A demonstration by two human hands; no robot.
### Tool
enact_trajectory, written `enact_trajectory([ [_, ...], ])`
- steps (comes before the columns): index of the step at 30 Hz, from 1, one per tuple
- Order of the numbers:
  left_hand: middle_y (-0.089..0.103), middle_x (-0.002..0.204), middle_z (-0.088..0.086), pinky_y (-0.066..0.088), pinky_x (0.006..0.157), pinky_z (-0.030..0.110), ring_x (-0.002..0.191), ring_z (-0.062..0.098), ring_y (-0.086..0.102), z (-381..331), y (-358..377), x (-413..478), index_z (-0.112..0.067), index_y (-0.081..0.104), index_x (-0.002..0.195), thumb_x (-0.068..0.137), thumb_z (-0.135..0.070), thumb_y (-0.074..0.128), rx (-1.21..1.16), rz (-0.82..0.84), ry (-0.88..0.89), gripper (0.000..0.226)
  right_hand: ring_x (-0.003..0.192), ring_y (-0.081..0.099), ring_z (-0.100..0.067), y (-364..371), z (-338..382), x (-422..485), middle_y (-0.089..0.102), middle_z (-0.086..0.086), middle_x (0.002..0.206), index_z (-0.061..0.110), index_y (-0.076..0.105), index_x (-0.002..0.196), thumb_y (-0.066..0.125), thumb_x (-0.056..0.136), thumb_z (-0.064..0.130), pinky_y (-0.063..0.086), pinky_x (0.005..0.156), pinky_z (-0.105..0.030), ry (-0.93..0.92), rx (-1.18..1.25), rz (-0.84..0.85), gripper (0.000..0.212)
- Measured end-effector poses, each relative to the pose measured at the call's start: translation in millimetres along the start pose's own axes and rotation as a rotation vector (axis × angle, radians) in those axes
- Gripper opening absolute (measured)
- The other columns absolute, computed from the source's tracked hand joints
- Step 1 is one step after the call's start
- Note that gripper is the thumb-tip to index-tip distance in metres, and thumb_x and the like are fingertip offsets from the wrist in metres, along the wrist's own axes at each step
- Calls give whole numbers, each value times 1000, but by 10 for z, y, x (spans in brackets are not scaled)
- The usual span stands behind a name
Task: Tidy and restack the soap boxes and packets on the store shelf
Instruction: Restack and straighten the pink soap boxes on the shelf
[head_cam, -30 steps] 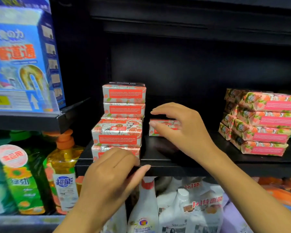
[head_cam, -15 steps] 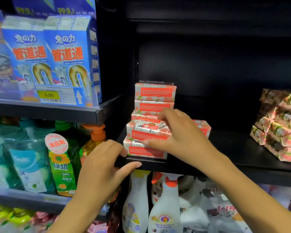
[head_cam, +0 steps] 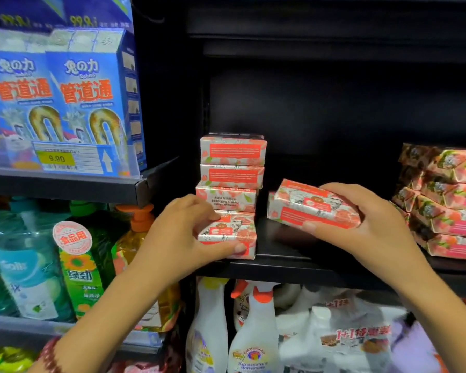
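On the black metal shelf point(head_cam: 293, 267) stands a stack of white-and-coral paper-wrapped soap boxes point(head_cam: 232, 168) near its left end. The lowest, front box point(head_cam: 237, 232) juts forward of the three above it, close to the shelf's front edge. The left hand point(head_cam: 180, 232) grips this bottom box: its fingers point(head_cam: 213, 215) curl over the top of the box and the thumb presses the lower front face. The box directly above has its print upside down, and the top two show red label panels facing out. To the right of the stack, with a dark gap between, the right hand point(head_cam: 361, 227) holds another soap box of the same white-and-coral wrapping point(head_cam: 307, 205). That hand's fingers are curled over the far top edge and the thumb is set against the lower front. The box is tilted, with its left end higher. Whether it touches the shelf I cannot tell. Well apart, at the shelf's right end, lies a pile of pink-and-green glossy soap packets point(head_cam: 452, 205), stacked several high and angled toward the camera. On the higher shelf to the left stand blue cardboard cartons with orange lettering point(head_cam: 86, 98), fronted by a yellow price tag reading 9.90 point(head_cam: 55, 158). Below them are a green bottle with a sunflower label point(head_cam: 78, 265) and an amber bottle with an orange pump point(head_cam: 137, 224). Under the black shelf are white spray bottles with orange triggers point(head_cam: 253, 332).
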State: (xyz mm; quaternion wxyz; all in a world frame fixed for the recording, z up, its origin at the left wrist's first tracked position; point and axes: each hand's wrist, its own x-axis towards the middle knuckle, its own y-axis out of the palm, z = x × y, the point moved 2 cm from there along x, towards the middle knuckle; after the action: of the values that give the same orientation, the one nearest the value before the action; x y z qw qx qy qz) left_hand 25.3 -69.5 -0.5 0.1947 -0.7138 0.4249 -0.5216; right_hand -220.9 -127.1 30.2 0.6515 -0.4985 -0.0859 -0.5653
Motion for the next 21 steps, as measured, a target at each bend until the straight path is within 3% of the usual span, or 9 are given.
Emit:
enact_trajectory([
  [2, 45, 93, -32, 36, 67, 9, 86, -5, 49, -20, 14, -38, -40, 51, 91, 43, -87, 47, -72, 2, 6, 67, 96, 50, 13, -43, -91, -31, 58, 20, 103, 31, 57, 111, 64, 56, 61, 37, 71, 2, 15, 0, -17, 63],
  [5, 47, 95, -33, 40, 64, 7, 86, -13, 50, -46, 52, -77, -47, 46, 87, 39, -85, 54, -146, 17, -22, 62, 95, 51, 14, -91, -198, 6, 58, 20, 102, 32, 56, 110, 64, 56, 60, 38, 72, 1, 31, -3, -17, 61],
  [9, 52, 91, -31, 44, 65, 11, 86, -12, 54, -95, 94, -90, -43, 54, 89, 41, -83, 68, -186, -92, -24, 64, 94, 52, 11, -76, -295, 221, 56, 21, 100, 43, 51, 101, 61, 54, 66, 40, 71, -3, 36, -21, 21, 53],
  [12, 56, 89, -32, 45, 58, 8, 95, -16, 52, -152, 128, -125, -43, 55, 85, 42, -82, 65, -234, -174, -27, 59, 95, 54, 2, 25, -393, 421, 55, 17, 101, 36, 54, 106, 64, 60, 62, 40, 75, -10, 23, -42, 59, 54],
  [15, 55, 96, -40, 43, 65, 0, 95, -21, 49, -197, 134, -156, -48, 53, 84, 40, -85, 66, -315, -209, -32, 59, 94, 55, -5, 168, -528, 615, 54, 10, 105, 25, 56, 118, 71, 67, 50, 41, 75, -12, 25, -68, 113, 58],
  [18, 48, 103, -47, 39, 70, -3, 97, -23, 48, -230, 127, -172, -47, 53, 85, 41, -76, 71, -336, -216, -15, 56, 91, 55, -3, 266, -638, 761, 56, 9, 103, 18, 58, 121, 75, 71, 42, 41, 72, -5, 27, -83, 183, 58],
  [21, 51, 104, -43, 42, 68, -2, 96, -21, 50, -245, 122, -197, -45, 55, 86, 37, -77, 76, -351, -221, -15, 62, 82, 57, 7, 299, -699, 823, 60, 15, 95, 17, 63, 116, 75, 73, 39, 40, 70, 1, 33, -60, 239, 50],
])
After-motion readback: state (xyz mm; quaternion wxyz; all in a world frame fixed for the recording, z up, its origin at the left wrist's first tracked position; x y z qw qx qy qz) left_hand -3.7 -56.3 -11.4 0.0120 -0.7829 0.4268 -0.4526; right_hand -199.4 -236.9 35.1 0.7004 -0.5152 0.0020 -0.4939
